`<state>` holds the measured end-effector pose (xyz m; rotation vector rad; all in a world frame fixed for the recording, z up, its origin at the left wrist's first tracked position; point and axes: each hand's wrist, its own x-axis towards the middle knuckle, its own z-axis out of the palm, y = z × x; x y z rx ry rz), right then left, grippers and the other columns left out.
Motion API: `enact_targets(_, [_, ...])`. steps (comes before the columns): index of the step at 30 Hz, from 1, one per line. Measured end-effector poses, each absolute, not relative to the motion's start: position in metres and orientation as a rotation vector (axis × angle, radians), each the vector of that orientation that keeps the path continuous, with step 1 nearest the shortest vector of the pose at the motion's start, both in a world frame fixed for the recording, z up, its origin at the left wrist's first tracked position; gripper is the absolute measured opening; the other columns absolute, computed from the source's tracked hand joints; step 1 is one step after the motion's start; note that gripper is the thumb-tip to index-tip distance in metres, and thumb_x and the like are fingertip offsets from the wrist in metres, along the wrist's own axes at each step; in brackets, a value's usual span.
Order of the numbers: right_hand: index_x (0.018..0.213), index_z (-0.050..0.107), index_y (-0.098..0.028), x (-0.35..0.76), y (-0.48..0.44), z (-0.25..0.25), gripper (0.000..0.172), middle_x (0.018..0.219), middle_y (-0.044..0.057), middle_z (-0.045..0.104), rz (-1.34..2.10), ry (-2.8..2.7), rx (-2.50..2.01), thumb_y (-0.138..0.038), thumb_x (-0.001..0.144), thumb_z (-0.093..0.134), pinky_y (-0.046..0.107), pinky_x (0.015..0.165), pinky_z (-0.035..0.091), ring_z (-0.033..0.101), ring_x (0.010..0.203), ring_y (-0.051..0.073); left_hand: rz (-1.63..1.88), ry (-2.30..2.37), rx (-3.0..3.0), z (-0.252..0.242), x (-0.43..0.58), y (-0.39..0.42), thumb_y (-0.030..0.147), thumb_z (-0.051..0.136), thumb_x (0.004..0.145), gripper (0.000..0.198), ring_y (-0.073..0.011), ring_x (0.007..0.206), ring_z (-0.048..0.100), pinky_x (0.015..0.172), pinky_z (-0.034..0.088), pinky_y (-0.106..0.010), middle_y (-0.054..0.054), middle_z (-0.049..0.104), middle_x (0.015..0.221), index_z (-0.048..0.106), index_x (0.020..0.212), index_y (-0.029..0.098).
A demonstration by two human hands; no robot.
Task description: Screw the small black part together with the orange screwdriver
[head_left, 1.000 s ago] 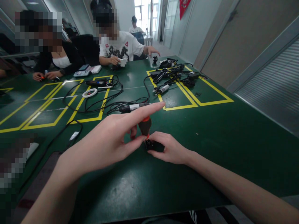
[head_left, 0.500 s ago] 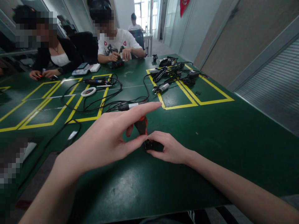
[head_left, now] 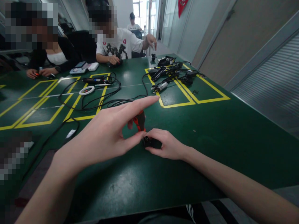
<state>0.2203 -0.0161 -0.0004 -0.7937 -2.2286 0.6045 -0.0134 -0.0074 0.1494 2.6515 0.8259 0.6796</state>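
Observation:
My left hand (head_left: 109, 133) pinches an upright screwdriver with a black and orange handle (head_left: 139, 119) between thumb and middle finger, its index finger stretched out straight above. The tool's tip stands on a small black part (head_left: 151, 142) resting on the green table (head_left: 210, 133). My right hand (head_left: 167, 144) lies on the table and grips that black part between thumb and fingers, holding it in place.
Black cables (head_left: 100, 99), a white ring (head_left: 83, 90) and a pen-like tool lie in yellow-taped boxes beyond my hands. A pile of black tools and leads (head_left: 170, 73) sits at the far right. Other people work at the table's far side.
My hands, the screwdriver and the black part have stayed together, with the handle turned slightly in my fingers. At the far end a person has raised a hand.

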Motion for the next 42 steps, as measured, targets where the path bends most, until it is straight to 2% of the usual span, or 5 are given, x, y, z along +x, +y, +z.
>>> enact_targets(12, [0.116, 0.065, -0.017, 0.219, -0.014, -0.001, 0.024, 0.105, 0.013, 0.078, 0.495, -2.303, -0.77, -0.023, 0.093, 0.069, 0.042, 0.088, 0.063, 0.075, 0.097, 0.026, 0.646, 0.824, 2.627, 0.154, -0.01, -0.011, 0.024, 0.068, 0.096, 0.062, -0.0161, 0.083, 0.074, 0.067, 0.058, -0.022, -0.001, 0.077, 0.109, 0.051, 0.155, 0.034])
enact_targets(25, [0.105, 0.064, -0.02, 0.222, -0.011, 0.001, 0.016, 0.096, 0.008, 0.076, 0.413, -2.308, -0.756, -0.022, 0.09, 0.067, 0.035, 0.074, 0.059, 0.073, 0.086, 0.023, 0.674, 0.759, 2.755, 0.148, 0.0, -0.016, 0.019, 0.062, 0.096, 0.06, -0.017, 0.1, 0.074, 0.088, 0.06, -0.026, -0.004, 0.075, 0.129, 0.051, 0.154, 0.031])
enact_targets(32, [0.108, 0.066, -0.019, 0.227, -0.009, 0.002, 0.02, 0.1, 0.009, 0.077, 0.487, -2.313, -0.788, -0.026, 0.09, 0.069, 0.036, 0.079, 0.059, 0.074, 0.09, 0.024, 0.669, 0.72, 2.741, 0.149, 0.003, -0.016, 0.018, 0.061, 0.094, 0.067, -0.0191, 0.106, 0.073, 0.091, 0.059, -0.027, -0.005, 0.074, 0.131, 0.045, 0.158, 0.03])
enact_targets(40, [0.114, 0.066, -0.015, 0.225, -0.008, -0.001, 0.026, 0.106, 0.014, 0.078, 0.436, -2.326, -0.777, -0.028, 0.093, 0.07, 0.039, 0.084, 0.061, 0.075, 0.096, 0.026, 0.689, 0.793, 2.791, 0.15, -0.001, -0.009, 0.023, 0.061, 0.097, 0.055, -0.0146, 0.079, 0.07, 0.071, 0.054, -0.023, 0.001, 0.075, 0.096, 0.053, 0.152, 0.026])
enact_targets(42, [0.113, 0.066, -0.015, 0.225, -0.008, 0.0, 0.024, 0.105, 0.014, 0.078, 0.433, -2.329, -0.773, -0.028, 0.093, 0.069, 0.038, 0.082, 0.062, 0.075, 0.093, 0.025, 0.695, 0.784, 2.81, 0.15, -0.003, -0.007, 0.024, 0.06, 0.097, 0.058, -0.0149, 0.079, 0.07, 0.073, 0.055, -0.025, 0.0, 0.075, 0.101, 0.05, 0.155, 0.024])
